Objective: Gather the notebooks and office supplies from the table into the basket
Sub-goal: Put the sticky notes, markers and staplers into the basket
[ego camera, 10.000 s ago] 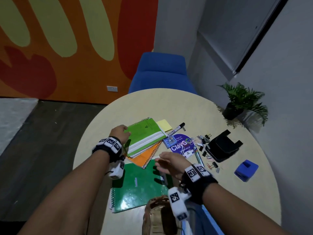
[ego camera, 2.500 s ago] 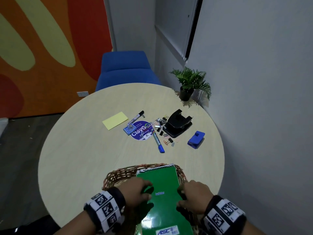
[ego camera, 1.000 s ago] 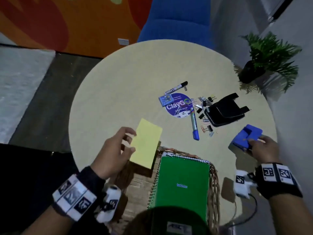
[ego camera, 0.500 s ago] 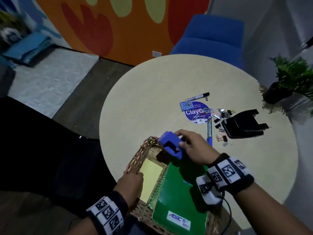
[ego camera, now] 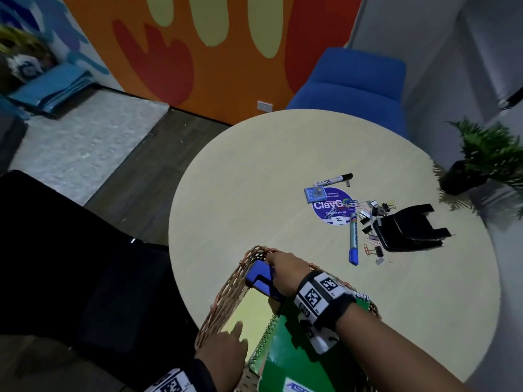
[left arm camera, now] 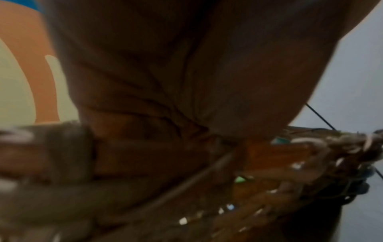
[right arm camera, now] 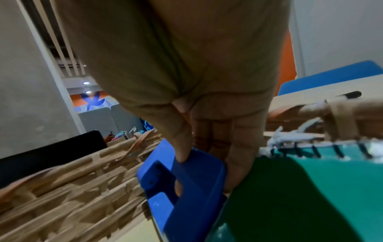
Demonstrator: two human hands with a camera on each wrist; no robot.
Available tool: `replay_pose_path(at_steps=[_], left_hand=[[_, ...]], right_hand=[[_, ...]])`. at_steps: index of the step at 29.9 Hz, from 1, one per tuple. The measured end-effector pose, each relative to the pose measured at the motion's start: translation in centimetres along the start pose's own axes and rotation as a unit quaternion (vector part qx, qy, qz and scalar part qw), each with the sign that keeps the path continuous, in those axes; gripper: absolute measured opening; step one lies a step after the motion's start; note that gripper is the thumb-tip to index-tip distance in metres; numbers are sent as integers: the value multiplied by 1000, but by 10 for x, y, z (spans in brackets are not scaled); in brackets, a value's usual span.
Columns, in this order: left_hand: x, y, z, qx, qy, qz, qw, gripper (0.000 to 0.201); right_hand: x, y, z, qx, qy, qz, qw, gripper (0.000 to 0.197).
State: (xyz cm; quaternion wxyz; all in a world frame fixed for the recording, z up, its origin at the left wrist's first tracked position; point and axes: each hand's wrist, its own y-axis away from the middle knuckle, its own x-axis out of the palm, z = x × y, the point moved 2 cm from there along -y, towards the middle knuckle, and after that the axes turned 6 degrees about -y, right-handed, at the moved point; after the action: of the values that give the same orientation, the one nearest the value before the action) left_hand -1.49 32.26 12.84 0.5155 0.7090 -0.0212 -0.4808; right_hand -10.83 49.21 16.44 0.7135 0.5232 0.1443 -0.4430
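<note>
A wicker basket [ego camera: 226, 287] stands at the table's near edge. In it lie a green spiral notebook [ego camera: 291, 360] and a yellow sticky pad [ego camera: 252, 315]. My right hand [ego camera: 285, 271] holds a small blue stapler-like tool [ego camera: 259, 277] down in the basket's far left corner. The right wrist view shows the thumb and fingers [right arm camera: 207, 157] pinching this blue tool [right arm camera: 186, 188] beside the notebook [right arm camera: 311, 196]. My left hand [ego camera: 226, 349] lies at the basket's near left rim, one straight finger on the pad. The left wrist view is dark and blurred.
On the round table [ego camera: 240, 193] lie a black marker [ego camera: 335, 179], a blue marker [ego camera: 353, 239], a small blue box [ego camera: 314, 193], a purple sticker [ego camera: 334, 206], binder clips [ego camera: 373, 210] and a black hole punch [ego camera: 410, 230]. Behind are a potted plant [ego camera: 486, 162] and a blue chair [ego camera: 353, 83].
My left hand laid the yellow pad in the basket. My right hand took the blue tool from the table's right side and has lowered it into the basket.
</note>
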Motion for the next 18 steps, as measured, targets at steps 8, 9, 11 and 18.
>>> replay_pose_path(at_steps=[8, 9, 11, 18], left_hand=[[-24, -1, -3, 27, -16, 32, 999, 33], [-32, 0, 2, 33, 6, 31, 999, 27], [-49, 0, 17, 52, 72, -14, 996, 17], [-181, -28, 70, 49, 167, -264, 949, 22]], right_hand=[[-1, 6, 2, 19, 71, -41, 996, 31], [-1, 10, 2, 17, 87, -45, 995, 32], [-7, 20, -1, 5, 78, -82, 994, 32], [-80, 33, -81, 66, -118, -265, 955, 28]])
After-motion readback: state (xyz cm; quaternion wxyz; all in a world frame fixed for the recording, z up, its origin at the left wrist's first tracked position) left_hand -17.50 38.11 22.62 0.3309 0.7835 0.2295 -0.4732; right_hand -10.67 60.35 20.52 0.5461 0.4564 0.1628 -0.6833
